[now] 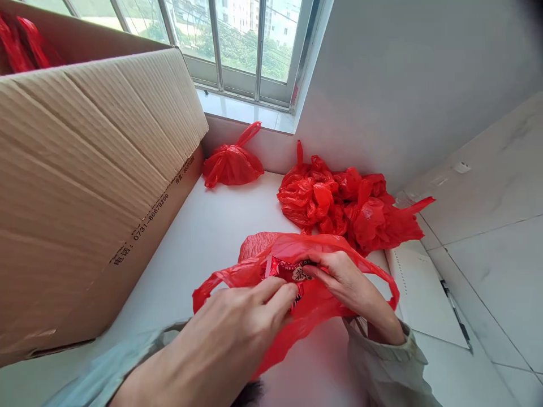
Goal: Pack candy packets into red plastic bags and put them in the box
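Left hand (237,328) pinched the thin red plastic bag (297,265) on the white table (203,237), right hand (348,282) gripped a half-hidden red printed packet (291,271) inside, large brown cardboard box (85,169) cut off at left.

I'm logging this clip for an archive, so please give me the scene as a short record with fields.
Setting: white table in a corner under a window
Left hand: grips the red plastic bag
Right hand: fingers in the bag's mouth, on a red printed packet
Left side: large cardboard box
Behind: one tied red bag, a heap of red bags
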Available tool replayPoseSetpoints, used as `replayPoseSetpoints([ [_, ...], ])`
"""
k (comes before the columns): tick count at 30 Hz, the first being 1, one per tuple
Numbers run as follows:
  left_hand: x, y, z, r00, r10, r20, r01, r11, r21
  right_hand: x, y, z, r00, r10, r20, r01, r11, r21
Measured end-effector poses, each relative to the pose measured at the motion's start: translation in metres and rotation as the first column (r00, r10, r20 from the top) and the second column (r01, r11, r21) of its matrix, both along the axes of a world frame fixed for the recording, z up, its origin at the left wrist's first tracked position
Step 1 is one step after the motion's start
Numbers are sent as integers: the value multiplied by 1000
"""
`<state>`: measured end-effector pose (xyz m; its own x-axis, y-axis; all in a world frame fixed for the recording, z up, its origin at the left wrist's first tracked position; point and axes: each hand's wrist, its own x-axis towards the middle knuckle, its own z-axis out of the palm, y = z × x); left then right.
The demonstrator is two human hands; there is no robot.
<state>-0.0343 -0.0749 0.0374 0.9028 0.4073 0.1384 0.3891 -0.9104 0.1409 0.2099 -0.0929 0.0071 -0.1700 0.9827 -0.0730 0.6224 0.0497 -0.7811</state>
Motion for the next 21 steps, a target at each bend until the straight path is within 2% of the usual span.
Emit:
replayPoseSetpoints([
  [2,4,3,-8,996,80,-28,-80,997,2,0,-2,2,998,5,-58,-5,1000,-16],
  [5,17,12,-12,985,159,63,-145,971,-188,-1,-4,9,992,4,-123,-6,1000,-8],
  [9,35,26,-10,946,128,296,-24,943,-332,-4,-8,17,991,12,-132,-6,999,49],
  [12,39,33,-7,953,155,259,-30,903,-429,-7,-11,18,994,-8,-107,23,990,139],
  [14,38,37,-4,953,194,231,-84,906,-415,-11,-13,18,996,-40,-76,56,974,218],
  [17,35,40,2,946,205,250,-122,942,-312,-17,-14,17,996,-71,-55,85,948,306],
  [21,37,38,8,937,137,321,-79,979,-188,-22,-15,20,993,-54,-108,83,955,284],
])
